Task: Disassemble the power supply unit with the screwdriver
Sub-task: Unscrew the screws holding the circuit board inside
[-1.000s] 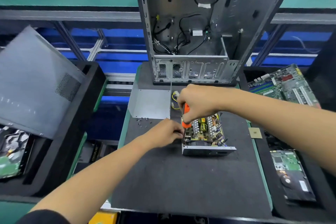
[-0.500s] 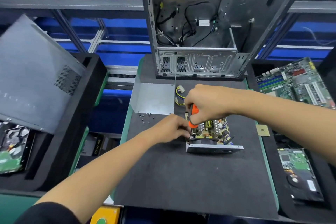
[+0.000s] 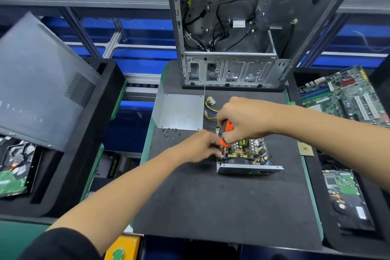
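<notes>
The power supply unit (image 3: 245,154) lies open on the dark, felt-like mat (image 3: 211,200), a shallow bright sheet-metal tray with its folded front wall facing the person and a crowded yellowish circuit board inside; its long axis runs left to right. The right hand (image 3: 242,120) has its fingers curled round the orange-handled screwdriver (image 3: 226,133), which stands nearly upright, tip down, over the unit's left end. Just below those fingers, the left hand (image 3: 200,146) pinches at the unit's left front corner; what it holds between its fingertips cannot be told. Yellow and black cables with white plugs (image 3: 210,105) trail off beyond the right knuckles. Left of them lies the flat grey metal cover (image 3: 179,111), and small dark screws (image 3: 169,132) are scattered just beyond the left hand's knuckles. Further back the bare steel computer case (image 3: 232,27) stands upright, its open side showing loose black wires.
</notes>
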A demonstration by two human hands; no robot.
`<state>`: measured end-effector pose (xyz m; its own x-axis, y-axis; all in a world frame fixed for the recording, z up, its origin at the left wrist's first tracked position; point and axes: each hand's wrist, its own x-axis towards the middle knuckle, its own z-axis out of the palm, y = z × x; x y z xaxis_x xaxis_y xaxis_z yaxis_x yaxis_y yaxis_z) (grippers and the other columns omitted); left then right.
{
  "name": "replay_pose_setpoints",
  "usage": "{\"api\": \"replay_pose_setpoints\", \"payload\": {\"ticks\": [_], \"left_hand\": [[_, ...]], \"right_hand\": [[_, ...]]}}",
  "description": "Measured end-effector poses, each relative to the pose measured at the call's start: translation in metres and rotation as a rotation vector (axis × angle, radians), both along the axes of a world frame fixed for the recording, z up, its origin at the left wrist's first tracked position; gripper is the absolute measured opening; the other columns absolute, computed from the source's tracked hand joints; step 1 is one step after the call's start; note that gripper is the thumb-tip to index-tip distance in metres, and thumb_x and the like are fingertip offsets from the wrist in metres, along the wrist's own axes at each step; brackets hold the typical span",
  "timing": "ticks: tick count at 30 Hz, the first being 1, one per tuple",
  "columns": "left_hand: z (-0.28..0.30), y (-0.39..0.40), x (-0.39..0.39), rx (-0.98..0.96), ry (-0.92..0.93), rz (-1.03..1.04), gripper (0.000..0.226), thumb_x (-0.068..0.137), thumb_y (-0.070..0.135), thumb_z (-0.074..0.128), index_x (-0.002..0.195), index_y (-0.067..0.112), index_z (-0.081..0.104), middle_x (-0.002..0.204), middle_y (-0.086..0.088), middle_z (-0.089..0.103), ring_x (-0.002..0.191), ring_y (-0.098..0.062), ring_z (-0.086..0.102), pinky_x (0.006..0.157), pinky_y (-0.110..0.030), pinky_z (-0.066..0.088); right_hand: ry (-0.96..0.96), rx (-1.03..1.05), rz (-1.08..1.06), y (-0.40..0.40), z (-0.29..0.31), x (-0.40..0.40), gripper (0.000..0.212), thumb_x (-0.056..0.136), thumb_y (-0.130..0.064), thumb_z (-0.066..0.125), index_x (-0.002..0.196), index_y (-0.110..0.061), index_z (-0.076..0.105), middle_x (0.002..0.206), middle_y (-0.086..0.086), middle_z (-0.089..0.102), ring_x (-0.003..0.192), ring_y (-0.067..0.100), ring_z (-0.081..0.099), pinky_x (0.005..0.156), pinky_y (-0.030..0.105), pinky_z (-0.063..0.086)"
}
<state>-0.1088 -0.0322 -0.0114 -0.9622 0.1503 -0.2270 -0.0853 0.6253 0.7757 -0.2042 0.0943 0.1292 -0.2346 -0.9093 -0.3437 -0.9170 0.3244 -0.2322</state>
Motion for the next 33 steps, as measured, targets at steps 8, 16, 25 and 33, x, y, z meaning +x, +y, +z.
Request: {"api": "replay_pose_setpoints", "payload": {"ticks": [8,16,25,33], "left_hand": [[0.001,0.002,0.002,0.002,0.031,-0.002,0.010,0.081,-0.003,0.068,0.078,0.006,0.071,0.073,0.007,0.068,0.067,0.014,0.059,0.063,-0.004,0.040],[0.003,0.001,-0.001,-0.014,0.058,-0.012,0.006,0.082,0.001,0.070,0.079,0.005,0.073,0.080,-0.005,0.073,0.072,-0.004,0.061,0.068,-0.015,0.044],[0.000,0.000,0.003,-0.052,0.069,-0.025,0.016,0.080,-0.008,0.064,0.082,0.005,0.073,0.082,-0.005,0.072,0.075,-0.012,0.064,0.073,-0.027,0.050],[0.001,-0.002,0.002,-0.027,0.073,0.025,0.004,0.081,0.000,0.071,0.080,0.003,0.074,0.081,-0.010,0.072,0.076,-0.020,0.063,0.071,-0.030,0.047]], "right_hand": [[0.055,-0.012,0.056,0.004,0.000,0.009,0.021,0.076,-0.038,0.065,0.079,-0.017,0.063,0.064,-0.005,0.049,0.073,0.025,0.054,0.050,0.029,0.037],[0.027,-0.013,0.017,0.005,0.004,0.007,0.023,0.076,-0.039,0.065,0.086,-0.019,0.066,0.077,0.001,0.060,0.084,0.027,0.057,0.064,0.038,0.052],[0.088,-0.016,0.099,0.007,-0.004,0.011,0.026,0.078,-0.040,0.061,0.084,-0.015,0.064,0.064,-0.003,0.050,0.074,0.028,0.056,0.055,0.030,0.039],[0.073,0.007,0.076,0.002,0.005,0.010,0.034,0.077,-0.044,0.061,0.088,-0.012,0.066,0.081,0.007,0.064,0.084,0.029,0.058,0.067,0.040,0.052]]}}
